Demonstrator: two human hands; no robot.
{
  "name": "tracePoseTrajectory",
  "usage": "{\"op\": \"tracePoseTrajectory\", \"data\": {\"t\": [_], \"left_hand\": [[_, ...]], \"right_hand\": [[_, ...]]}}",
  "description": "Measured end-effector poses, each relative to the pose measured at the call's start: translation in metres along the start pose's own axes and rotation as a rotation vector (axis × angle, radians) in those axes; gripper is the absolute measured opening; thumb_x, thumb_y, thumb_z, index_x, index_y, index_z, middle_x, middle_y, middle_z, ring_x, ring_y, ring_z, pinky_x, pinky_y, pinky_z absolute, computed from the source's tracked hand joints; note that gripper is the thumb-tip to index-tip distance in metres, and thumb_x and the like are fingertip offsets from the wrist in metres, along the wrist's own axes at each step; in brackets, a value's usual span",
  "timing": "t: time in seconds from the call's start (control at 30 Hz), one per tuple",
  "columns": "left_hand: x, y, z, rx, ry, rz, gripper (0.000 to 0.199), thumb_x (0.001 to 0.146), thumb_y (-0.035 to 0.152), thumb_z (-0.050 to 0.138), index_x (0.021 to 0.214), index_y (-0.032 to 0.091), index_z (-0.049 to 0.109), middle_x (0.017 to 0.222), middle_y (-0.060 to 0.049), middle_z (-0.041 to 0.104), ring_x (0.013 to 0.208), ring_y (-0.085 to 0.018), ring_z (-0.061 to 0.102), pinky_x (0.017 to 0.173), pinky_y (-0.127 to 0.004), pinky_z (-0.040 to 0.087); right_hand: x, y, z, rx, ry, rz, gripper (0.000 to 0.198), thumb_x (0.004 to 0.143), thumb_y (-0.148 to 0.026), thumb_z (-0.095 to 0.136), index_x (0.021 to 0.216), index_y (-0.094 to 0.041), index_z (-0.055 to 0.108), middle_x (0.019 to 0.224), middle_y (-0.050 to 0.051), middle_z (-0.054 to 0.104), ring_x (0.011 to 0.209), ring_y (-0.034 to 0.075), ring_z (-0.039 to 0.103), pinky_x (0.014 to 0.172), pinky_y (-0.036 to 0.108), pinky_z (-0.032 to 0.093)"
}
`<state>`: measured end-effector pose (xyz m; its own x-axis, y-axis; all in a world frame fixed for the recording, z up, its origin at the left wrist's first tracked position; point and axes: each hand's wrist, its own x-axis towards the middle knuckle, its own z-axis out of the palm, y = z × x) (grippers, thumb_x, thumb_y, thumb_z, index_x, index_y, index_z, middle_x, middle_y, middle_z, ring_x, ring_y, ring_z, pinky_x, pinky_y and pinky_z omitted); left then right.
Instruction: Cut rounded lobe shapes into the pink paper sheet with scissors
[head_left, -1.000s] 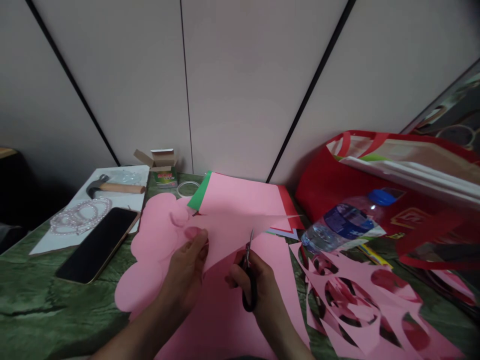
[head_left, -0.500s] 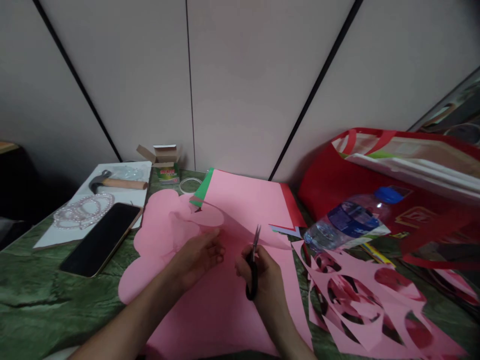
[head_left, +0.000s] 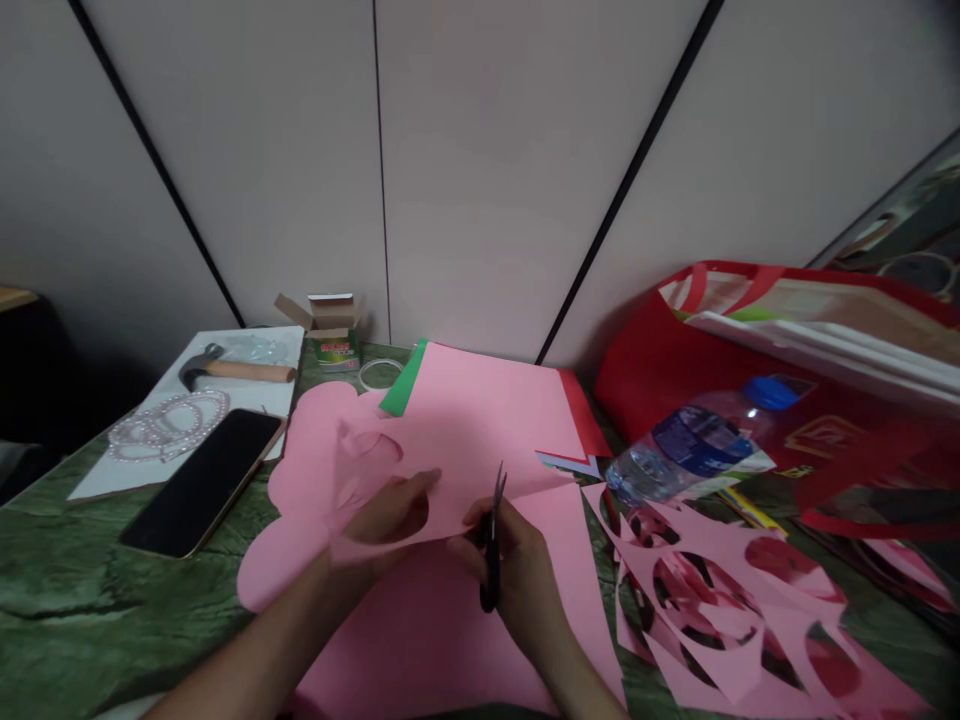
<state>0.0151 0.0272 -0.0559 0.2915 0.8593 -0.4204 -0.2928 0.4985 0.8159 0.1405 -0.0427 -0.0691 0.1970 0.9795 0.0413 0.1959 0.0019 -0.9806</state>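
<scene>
Pink, thin craft-paper sheet with a curved cut-out (head_left: 459, 482) is raised in front of the person, spanning the space between the two hands, its longer reach running left to right over more pink paper.

Leftmost, a flat black phone with a pale rim (head_left: 202, 485) lies at a slant on the green, marbled tabletop (head_left: 60, 570). Next comes a stack of scallop-edged pink paper shapes (head_left: 307, 430), just beside the left forearm.

The left hand (head_left: 390, 508) is at the sheet's near left part, where a narrow band of paper crosses the wrist. Its thumb points rightward and the other fingers curl under; whether they pinch the paper, I cannot tell.

To its right, at the sheet's near edge, black-handled metal scissors (head_left: 492, 535) stand with blades aimed away from the body and leaning slightly right, so they run across the sheet's length. The right hand (head_left: 519, 560) is wrapped around their handles, its forearm rising from lower right. It is the hand nearer the sheet's right end; whether the blades bite the paper is unclear.

Farther right lie pink paper offcuts with rounded holes (head_left: 705, 590), well apart from the left hand.
</scene>
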Motion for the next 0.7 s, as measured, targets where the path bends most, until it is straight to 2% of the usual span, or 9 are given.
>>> {"op": "tracePoseTrajectory", "data": {"t": [0.07, 0.13, 0.23, 0.33, 0.43, 0.6, 0.7], "left_hand": [[-0.005, 0.009, 0.000, -0.017, -0.116, -0.021, 0.011, 0.060, 0.020, 0.070, 0.055, 0.013, 0.062, 0.059, -0.005, 0.065, 0.058, -0.019, 0.061, 0.064, -0.033, 0.050], [-0.009, 0.018, -0.001, -0.065, -0.149, 0.023, 0.006, 0.063, 0.018, 0.068, 0.061, 0.013, 0.065, 0.061, -0.004, 0.066, 0.061, -0.018, 0.062, 0.067, -0.031, 0.050], [-0.012, 0.028, -0.004, -0.154, -0.098, 0.170, 0.006, 0.066, 0.016, 0.066, 0.060, 0.014, 0.065, 0.061, 0.000, 0.066, 0.064, -0.012, 0.060, 0.071, -0.023, 0.048], [-0.013, 0.032, -0.005, -0.199, -0.075, 0.247, 0.011, 0.067, 0.014, 0.066, 0.057, 0.010, 0.065, 0.055, -0.002, 0.064, 0.061, -0.011, 0.058, 0.066, -0.020, 0.048], [-0.014, 0.031, -0.004, -0.172, -0.052, 0.285, 0.014, 0.067, 0.016, 0.067, 0.055, 0.009, 0.064, 0.051, 0.000, 0.060, 0.055, -0.009, 0.054, 0.060, -0.017, 0.047], [-0.018, 0.029, -0.002, -0.113, 0.003, 0.329, 0.025, 0.062, 0.019, 0.070, 0.043, 0.013, 0.055, 0.043, 0.005, 0.048, 0.044, -0.004, 0.040, 0.048, -0.015, 0.040], [-0.021, 0.027, -0.002, 0.091, 0.070, 0.299, 0.035, 0.064, 0.028, 0.067, 0.040, 0.016, 0.046, 0.039, 0.008, 0.036, 0.040, -0.004, 0.029, 0.039, -0.017, 0.031]], "right_hand": [[-0.003, -0.007, 0.000, 0.015, -0.003, -0.087, 0.017, 0.064, -0.017, 0.066, 0.077, -0.020, 0.054, 0.064, -0.002, 0.056, 0.058, 0.014, 0.052, 0.053, 0.022, 0.040], [-0.005, -0.010, -0.001, 0.078, -0.004, -0.138, 0.023, 0.067, -0.016, 0.063, 0.086, -0.021, 0.052, 0.068, -0.002, 0.057, 0.061, 0.014, 0.052, 0.054, 0.022, 0.040], [-0.004, -0.010, -0.002, 0.168, -0.034, -0.048, 0.022, 0.069, -0.017, 0.062, 0.087, -0.021, 0.050, 0.068, -0.002, 0.055, 0.059, 0.012, 0.051, 0.052, 0.022, 0.039], [0.000, -0.005, -0.003, 0.210, -0.193, 0.080, 0.014, 0.068, -0.020, 0.063, 0.079, -0.017, 0.053, 0.062, -0.003, 0.051, 0.054, 0.011, 0.047, 0.049, 0.021, 0.035], [0.001, -0.004, -0.004, 0.260, -0.319, 0.125, 0.014, 0.068, -0.023, 0.063, 0.077, -0.016, 0.055, 0.057, -0.004, 0.048, 0.050, 0.009, 0.043, 0.046, 0.021, 0.033], [0.002, -0.009, -0.005, 0.276, -0.298, 0.181, 0.013, 0.069, -0.025, 0.062, 0.075, -0.015, 0.054, 0.054, -0.004, 0.049, 0.049, 0.009, 0.044, 0.046, 0.021, 0.033], [0.002, -0.009, -0.007, 0.291, -0.283, 0.192, 0.013, 0.069, -0.024, 0.062, 0.075, -0.015, 0.055, 0.055, -0.004, 0.048, 0.050, 0.009, 0.043, 0.047, 0.021, 0.032]]}}
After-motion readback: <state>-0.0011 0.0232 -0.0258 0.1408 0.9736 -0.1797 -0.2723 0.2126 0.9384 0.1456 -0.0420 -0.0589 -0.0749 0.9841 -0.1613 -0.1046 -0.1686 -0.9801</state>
